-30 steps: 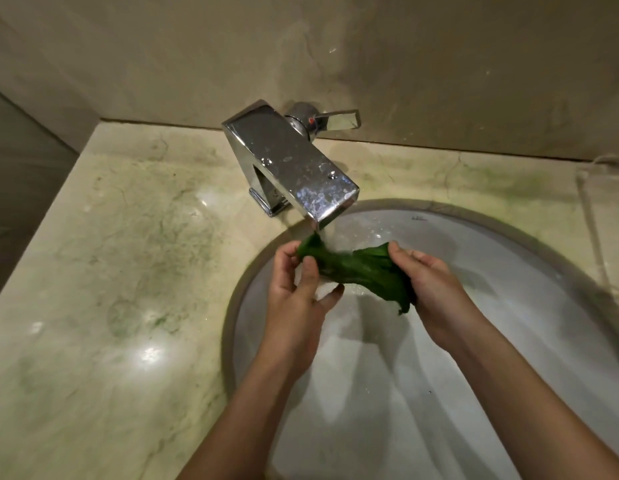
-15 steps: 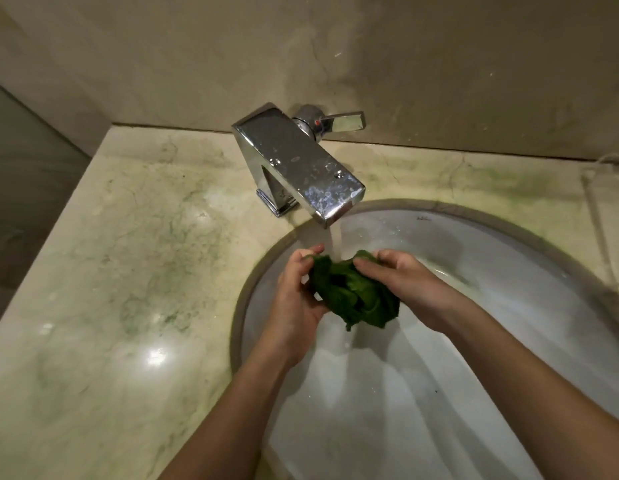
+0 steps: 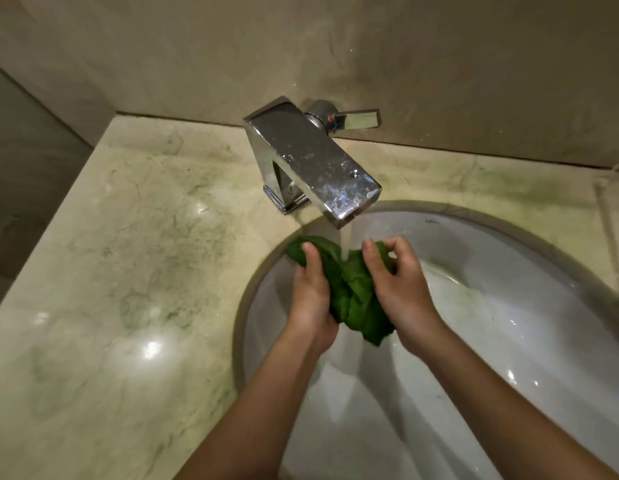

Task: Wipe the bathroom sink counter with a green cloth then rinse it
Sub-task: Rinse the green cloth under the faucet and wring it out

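A wet, bunched green cloth [image 3: 351, 292] is held over the white sink basin [image 3: 509, 306], right under the spout of the chrome faucet [image 3: 311, 164]. A thin stream of water falls from the spout onto the cloth. My left hand [image 3: 311, 296] grips the cloth's left end, thumb on top. My right hand [image 3: 398, 285] grips its right end with curled fingers. The lower part of the cloth hangs between my palms.
The faucet lever [image 3: 356, 119] points right, against the beige wall. A pale marble counter [image 3: 128, 271] with greenish veining spreads left of the basin and runs behind it. A side wall [image 3: 24, 150] borders the counter at far left.
My hands drew together and bunched the cloth, then spread along it again. The cloth now lies lengthwise between both hands under the stream.
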`<act>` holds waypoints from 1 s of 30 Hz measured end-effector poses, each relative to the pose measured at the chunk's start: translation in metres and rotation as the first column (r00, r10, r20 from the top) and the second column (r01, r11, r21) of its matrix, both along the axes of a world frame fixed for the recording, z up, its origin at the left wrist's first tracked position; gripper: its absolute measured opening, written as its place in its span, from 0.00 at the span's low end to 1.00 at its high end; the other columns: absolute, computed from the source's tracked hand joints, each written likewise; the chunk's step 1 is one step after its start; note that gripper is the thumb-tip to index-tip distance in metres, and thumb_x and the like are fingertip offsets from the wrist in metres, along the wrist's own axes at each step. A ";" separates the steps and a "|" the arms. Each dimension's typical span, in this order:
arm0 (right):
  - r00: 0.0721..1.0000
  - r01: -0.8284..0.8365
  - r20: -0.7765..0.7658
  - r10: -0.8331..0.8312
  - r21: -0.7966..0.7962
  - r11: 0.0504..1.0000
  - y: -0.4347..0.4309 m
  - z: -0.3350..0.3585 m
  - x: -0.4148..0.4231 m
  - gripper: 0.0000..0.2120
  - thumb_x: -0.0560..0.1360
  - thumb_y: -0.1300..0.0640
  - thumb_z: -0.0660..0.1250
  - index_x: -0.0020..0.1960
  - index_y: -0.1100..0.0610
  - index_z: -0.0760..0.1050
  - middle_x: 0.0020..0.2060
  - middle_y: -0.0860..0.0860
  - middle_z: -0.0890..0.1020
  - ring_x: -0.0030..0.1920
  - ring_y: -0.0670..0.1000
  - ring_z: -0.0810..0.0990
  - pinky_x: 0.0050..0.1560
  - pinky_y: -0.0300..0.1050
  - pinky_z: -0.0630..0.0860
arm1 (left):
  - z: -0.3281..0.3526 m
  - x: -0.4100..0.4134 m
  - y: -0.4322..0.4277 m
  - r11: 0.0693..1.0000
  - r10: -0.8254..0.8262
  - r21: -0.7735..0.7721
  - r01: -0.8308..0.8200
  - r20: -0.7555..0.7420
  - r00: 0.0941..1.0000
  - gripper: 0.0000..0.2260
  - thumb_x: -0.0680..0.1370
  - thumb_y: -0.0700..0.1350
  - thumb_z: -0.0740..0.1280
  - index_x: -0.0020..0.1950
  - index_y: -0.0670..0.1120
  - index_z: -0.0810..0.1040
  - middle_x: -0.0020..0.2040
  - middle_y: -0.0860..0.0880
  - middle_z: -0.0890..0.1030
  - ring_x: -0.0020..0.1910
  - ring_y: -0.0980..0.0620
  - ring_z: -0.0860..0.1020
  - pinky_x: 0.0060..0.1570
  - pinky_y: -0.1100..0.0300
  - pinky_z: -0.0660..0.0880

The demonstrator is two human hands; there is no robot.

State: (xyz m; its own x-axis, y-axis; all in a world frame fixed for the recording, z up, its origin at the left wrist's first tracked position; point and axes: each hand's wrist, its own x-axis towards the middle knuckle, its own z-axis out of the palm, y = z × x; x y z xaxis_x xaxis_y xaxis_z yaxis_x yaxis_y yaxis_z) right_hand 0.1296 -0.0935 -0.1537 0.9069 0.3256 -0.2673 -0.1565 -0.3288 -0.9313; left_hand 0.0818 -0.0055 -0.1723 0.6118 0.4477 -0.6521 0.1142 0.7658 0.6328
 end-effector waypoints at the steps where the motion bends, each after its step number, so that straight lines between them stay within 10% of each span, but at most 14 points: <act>1: 0.996 -0.011 0.085 0.012 -0.018 1.000 0.002 -0.001 -0.009 0.15 0.76 0.47 0.64 0.42 0.59 0.68 0.30 0.51 0.74 0.31 0.43 0.73 0.36 0.41 0.71 | 0.000 0.002 0.000 0.999 -0.024 0.021 0.025 -0.011 1.000 0.23 0.80 0.58 0.54 0.62 0.41 0.73 0.55 0.38 0.81 0.51 0.43 0.82 0.45 0.52 0.80; 8: 0.934 0.082 0.353 -0.059 -0.050 0.995 0.036 -0.005 0.019 0.12 0.75 0.52 0.62 0.35 0.54 0.70 0.27 0.45 0.71 0.29 0.44 0.69 0.33 0.44 0.66 | -0.001 0.015 -0.011 0.989 -0.121 0.083 0.126 -0.066 0.990 0.21 0.76 0.64 0.57 0.46 0.47 0.77 0.43 0.45 0.79 0.41 0.48 0.78 0.37 0.57 0.73; 12: 0.889 -0.141 0.403 0.216 -0.207 0.968 0.023 -0.005 -0.014 0.11 0.74 0.42 0.58 0.41 0.49 0.71 0.27 0.51 0.77 0.31 0.55 0.76 0.32 0.48 0.71 | 0.000 0.016 -0.006 0.995 -0.068 0.072 0.067 0.014 0.998 0.16 0.82 0.49 0.53 0.37 0.45 0.69 0.26 0.51 0.72 0.25 0.57 0.73 0.25 0.68 0.69; 15: 0.906 -0.016 0.412 0.095 -0.191 0.981 0.020 -0.008 0.015 0.14 0.78 0.47 0.57 0.35 0.50 0.65 0.26 0.52 0.74 0.30 0.53 0.74 0.32 0.52 0.72 | -0.003 0.016 -0.024 0.995 -0.087 -0.052 0.083 -0.079 0.993 0.17 0.81 0.54 0.54 0.46 0.45 0.76 0.37 0.47 0.80 0.34 0.52 0.80 0.30 0.62 0.74; 19: 0.975 0.139 0.185 -0.120 -0.091 0.986 0.029 -0.009 0.028 0.20 0.80 0.44 0.54 0.36 0.56 0.70 0.28 0.48 0.73 0.31 0.48 0.73 0.36 0.50 0.70 | 0.000 0.022 -0.021 0.974 -0.105 0.185 0.132 -0.149 0.983 0.16 0.81 0.56 0.55 0.49 0.46 0.77 0.37 0.49 0.81 0.35 0.51 0.80 0.29 0.61 0.74; 23: 0.940 -0.024 -0.335 0.056 0.100 0.995 0.001 -0.007 0.006 0.14 0.80 0.42 0.52 0.50 0.46 0.74 0.41 0.45 0.82 0.45 0.43 0.81 0.40 0.40 0.77 | 0.006 0.012 -0.002 0.919 -0.134 0.367 0.143 -0.051 0.990 0.22 0.80 0.59 0.52 0.58 0.45 0.76 0.50 0.47 0.83 0.50 0.49 0.81 0.51 0.52 0.78; 30: 0.848 0.332 -0.476 -0.233 0.136 0.933 0.011 -0.008 0.005 0.18 0.78 0.48 0.61 0.49 0.63 0.77 0.42 0.59 0.83 0.44 0.56 0.83 0.48 0.52 0.80 | 0.001 -0.013 -0.009 0.906 -0.204 0.348 0.240 -0.139 0.969 0.09 0.81 0.54 0.54 0.54 0.56 0.72 0.55 0.49 0.80 0.55 0.50 0.79 0.54 0.49 0.77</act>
